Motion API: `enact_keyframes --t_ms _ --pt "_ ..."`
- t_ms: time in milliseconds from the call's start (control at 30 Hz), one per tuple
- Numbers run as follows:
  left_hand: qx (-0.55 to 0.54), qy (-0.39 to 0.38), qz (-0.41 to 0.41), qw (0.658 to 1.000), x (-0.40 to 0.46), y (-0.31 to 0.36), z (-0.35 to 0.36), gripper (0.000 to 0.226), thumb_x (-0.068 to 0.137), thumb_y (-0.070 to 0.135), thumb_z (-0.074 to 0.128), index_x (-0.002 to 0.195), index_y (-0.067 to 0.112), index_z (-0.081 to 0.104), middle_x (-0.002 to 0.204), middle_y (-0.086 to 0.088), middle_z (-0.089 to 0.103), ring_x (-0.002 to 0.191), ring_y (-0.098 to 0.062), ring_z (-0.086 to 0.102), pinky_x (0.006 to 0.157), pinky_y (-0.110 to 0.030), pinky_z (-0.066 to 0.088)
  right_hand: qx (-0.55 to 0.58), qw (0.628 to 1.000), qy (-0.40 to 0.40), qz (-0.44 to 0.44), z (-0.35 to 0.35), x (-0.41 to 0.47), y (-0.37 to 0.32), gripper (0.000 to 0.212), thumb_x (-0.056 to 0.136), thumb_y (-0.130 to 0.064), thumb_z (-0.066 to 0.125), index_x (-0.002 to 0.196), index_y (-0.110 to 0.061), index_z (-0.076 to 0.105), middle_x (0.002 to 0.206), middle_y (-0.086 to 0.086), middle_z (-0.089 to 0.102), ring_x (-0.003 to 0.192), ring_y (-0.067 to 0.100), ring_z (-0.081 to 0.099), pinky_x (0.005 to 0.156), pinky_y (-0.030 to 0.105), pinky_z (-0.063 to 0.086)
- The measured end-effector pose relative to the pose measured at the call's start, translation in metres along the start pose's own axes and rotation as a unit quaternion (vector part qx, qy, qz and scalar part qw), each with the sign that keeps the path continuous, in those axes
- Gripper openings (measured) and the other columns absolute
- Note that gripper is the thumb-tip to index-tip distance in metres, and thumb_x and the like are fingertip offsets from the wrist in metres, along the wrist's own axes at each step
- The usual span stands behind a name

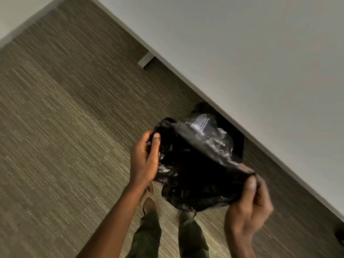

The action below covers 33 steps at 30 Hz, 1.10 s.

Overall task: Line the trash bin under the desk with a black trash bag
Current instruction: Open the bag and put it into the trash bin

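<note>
A crumpled black trash bag (pixel 195 164) hangs in front of me, stretched between both hands. My left hand (pixel 145 161) pinches its upper left edge between thumb and fingers. My right hand (pixel 249 205) grips the opposite edge at the lower right. Behind the bag, a dark trash bin (pixel 232 138) sits on the floor, partly tucked under the white desk (pixel 242 53). Most of the bin is hidden by the bag and the desk edge; a shiny dark patch shows at its top.
Brown striped carpet (pixel 65 127) covers the floor to the left. A grey desk leg (pixel 146 59) meets the floor at the desk's edge. My legs and sandalled feet (pixel 149 198) stand below the bag. A dark object (pixel 340 237) peeks in at the right edge.
</note>
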<state>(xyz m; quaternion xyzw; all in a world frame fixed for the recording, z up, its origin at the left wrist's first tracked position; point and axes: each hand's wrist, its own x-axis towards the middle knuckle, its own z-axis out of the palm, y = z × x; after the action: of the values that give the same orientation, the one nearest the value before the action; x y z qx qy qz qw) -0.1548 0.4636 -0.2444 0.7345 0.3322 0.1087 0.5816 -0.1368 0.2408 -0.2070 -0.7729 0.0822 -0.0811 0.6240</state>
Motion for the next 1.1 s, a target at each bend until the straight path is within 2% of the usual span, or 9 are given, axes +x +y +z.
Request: enact_keyframes --t_ms 100,167,400,533,700,833,933,1033,1100 --pt "0.055 0.001 -0.043 0.998 0.007 -0.058 0.013 0.035 0.107 0.040 0.045 0.121 0.019 0.069 0.093 0.006 0.074 0.083 -0.011 0.070 0.071 -0.040 0.059 -0.056 0.997 -0.022 0.053 0.018 -0.008 0.053 0.030 0.100 -0.028 0.047 0.113 -0.016 0.072 0.103 -0.003 0.077 0.096 0.001 0.069 0.079 0.023 0.055" --pt "0.086 -0.005 -0.058 0.995 0.006 -0.088 0.021 0.040 0.107 0.043 0.043 0.125 0.018 0.068 0.105 0.004 0.075 0.098 -0.013 0.071 0.083 -0.047 0.060 -0.077 0.992 -0.047 0.085 0.016 -0.007 0.085 0.029 0.100 -0.028 0.049 0.114 -0.018 0.072 0.109 0.003 0.076 0.102 0.006 0.069 0.084 0.022 0.055" --pt "0.152 -0.007 -0.066 0.986 -0.026 -0.142 0.030 0.032 0.107 0.044 0.042 0.115 0.025 0.067 0.089 0.010 0.071 0.080 -0.009 0.068 0.068 -0.042 0.057 -0.147 0.974 -0.075 0.158 -0.009 -0.017 0.133 0.027 0.102 -0.028 0.052 0.113 -0.024 0.076 0.114 -0.006 0.077 0.109 0.003 0.070 0.091 0.034 0.058" --pt "0.161 -0.008 -0.088 0.983 -0.046 -0.146 0.024 0.033 0.107 0.040 0.043 0.121 0.021 0.068 0.098 0.013 0.073 0.089 -0.005 0.070 0.077 -0.044 0.061 -0.160 0.966 -0.091 0.184 -0.021 -0.022 0.131 0.027 0.106 -0.018 0.052 0.112 -0.031 0.075 0.115 -0.010 0.076 0.112 0.001 0.068 0.093 0.035 0.056" --pt "0.156 0.015 -0.091 0.983 -0.052 -0.146 0.021 0.035 0.107 0.041 0.043 0.116 0.017 0.067 0.094 0.010 0.073 0.085 -0.009 0.071 0.073 -0.047 0.061 -0.152 0.961 -0.119 0.199 -0.015 -0.021 0.129 0.027 0.102 -0.033 0.053 0.115 -0.031 0.077 0.115 -0.013 0.078 0.114 0.004 0.070 0.091 0.033 0.054" --pt "0.139 0.019 -0.097 0.985 -0.033 -0.141 0.027 0.036 0.105 0.041 0.046 0.120 0.016 0.067 0.097 0.005 0.074 0.088 -0.012 0.072 0.074 -0.044 0.062 -0.154 0.961 -0.093 0.213 0.002 0.003 0.137 0.023 0.104 -0.026 0.057 0.106 -0.043 0.073 0.107 -0.023 0.076 0.100 -0.004 0.071 0.083 0.023 0.055" --pt "0.133 0.012 -0.097 0.986 0.004 -0.141 0.036 0.033 0.106 0.043 0.047 0.105 0.015 0.065 0.081 0.000 0.067 0.072 -0.015 0.065 0.062 -0.038 0.054 -0.177 0.958 -0.065 0.218 0.020 0.041 0.154 0.023 0.102 -0.027 0.060 0.095 -0.048 0.068 0.091 -0.018 0.076 0.082 -0.001 0.071 0.068 0.019 0.057" --pt "0.127 0.018 -0.110 0.986 0.048 -0.150 0.048 0.036 0.106 0.045 0.046 0.089 0.015 0.056 0.068 0.003 0.051 0.059 -0.012 0.047 0.056 -0.029 0.037 -0.233 0.951 -0.036 0.203 0.040 0.084 0.182 0.010 0.100 -0.031 0.064 0.107 -0.026 0.070 0.111 0.004 0.076 0.103 0.027 0.072 0.092 0.042 0.056" --pt "0.129 0.020 -0.121 0.984 0.075 -0.163 0.056 0.041 0.108 0.044 0.043 0.088 0.010 0.056 0.069 0.001 0.049 0.061 -0.014 0.045 0.057 -0.030 0.034 -0.277 0.947 -0.012 0.161 0.053 0.105 0.202 0.025 0.100 -0.031 0.065 0.112 -0.010 0.068 0.112 0.016 0.075 0.103 0.036 0.071 0.090 0.040 0.052"
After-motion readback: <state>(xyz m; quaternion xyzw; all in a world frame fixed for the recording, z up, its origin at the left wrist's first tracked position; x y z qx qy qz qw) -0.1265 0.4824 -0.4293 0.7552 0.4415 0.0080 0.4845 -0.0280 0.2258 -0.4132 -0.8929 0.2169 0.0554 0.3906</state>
